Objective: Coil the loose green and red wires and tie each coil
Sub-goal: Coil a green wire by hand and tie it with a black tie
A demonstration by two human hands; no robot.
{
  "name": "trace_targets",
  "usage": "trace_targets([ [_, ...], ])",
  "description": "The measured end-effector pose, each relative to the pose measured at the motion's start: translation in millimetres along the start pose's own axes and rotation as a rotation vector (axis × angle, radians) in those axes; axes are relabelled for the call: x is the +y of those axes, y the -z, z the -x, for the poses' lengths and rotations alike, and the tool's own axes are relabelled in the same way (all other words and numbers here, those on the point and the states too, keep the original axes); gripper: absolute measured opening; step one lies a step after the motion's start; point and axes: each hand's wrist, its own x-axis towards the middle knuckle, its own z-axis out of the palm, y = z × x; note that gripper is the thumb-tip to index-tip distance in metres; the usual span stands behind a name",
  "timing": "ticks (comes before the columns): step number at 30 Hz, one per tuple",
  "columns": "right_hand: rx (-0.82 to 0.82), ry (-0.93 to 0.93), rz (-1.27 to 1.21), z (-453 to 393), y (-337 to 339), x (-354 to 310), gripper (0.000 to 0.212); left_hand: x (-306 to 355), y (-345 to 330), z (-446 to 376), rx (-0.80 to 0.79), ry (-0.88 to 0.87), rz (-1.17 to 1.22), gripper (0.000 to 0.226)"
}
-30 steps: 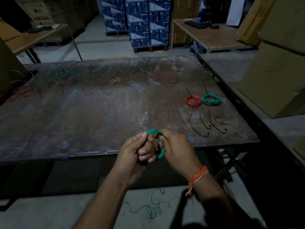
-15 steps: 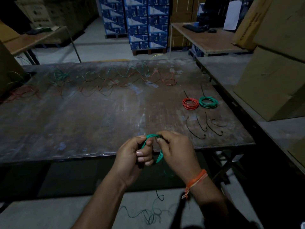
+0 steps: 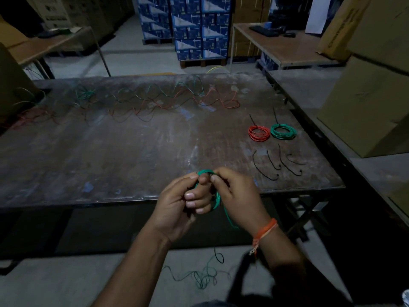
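Both hands, left hand (image 3: 177, 202) and right hand (image 3: 239, 198), pinch a partly hidden green coil (image 3: 215, 196) over the near edge of the worktable (image 3: 132, 156). Beyond the coil: tied red coil (image 3: 259, 133), tied green coil (image 3: 283, 131), black ties (image 3: 276, 165), loose wires (image 3: 155, 100).
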Motion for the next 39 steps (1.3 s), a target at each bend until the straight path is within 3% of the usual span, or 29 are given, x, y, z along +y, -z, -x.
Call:
trace_targets([
  [3, -0.210, -0.141, -0.261, 6, -3, 3, 0.026, 5, 12, 0, -0.002, -0.001, 0.222, 0.031],
  [7, -0.316, -0.237, -0.467, 23, -9, 32, 0.004, 23, 39, 6, -0.014, -0.068, 0.427, 0.023],
  [15, -0.034, -0.248, -0.437, 45, 7, 79, 0.029, 52, 63, 21, 0.121, -0.276, 0.521, 0.013],
  [17, -0.027, -0.130, -0.332, 45, 13, 66, 0.028, 53, 60, 20, 0.207, -0.317, 0.469, 0.016],
  [20, -0.129, 0.148, -0.148, 34, 22, 28, 0.011, 48, 49, 15, 0.340, -0.364, 0.301, 0.019],
  [25, -0.180, 0.336, -0.180, 7, 24, -33, 0.006, 33, 32, 11, 0.473, -0.394, -0.140, 0.025],
  [32, -0.132, 0.430, -0.163, -32, 10, -64, 0.011, 29, 18, 18, 0.267, -0.276, -0.459, 0.024],
  [39, -0.051, 0.337, -0.187, -46, -9, -61, 0.012, 37, 14, 26, 0.230, -0.163, -0.253, 0.038],
])
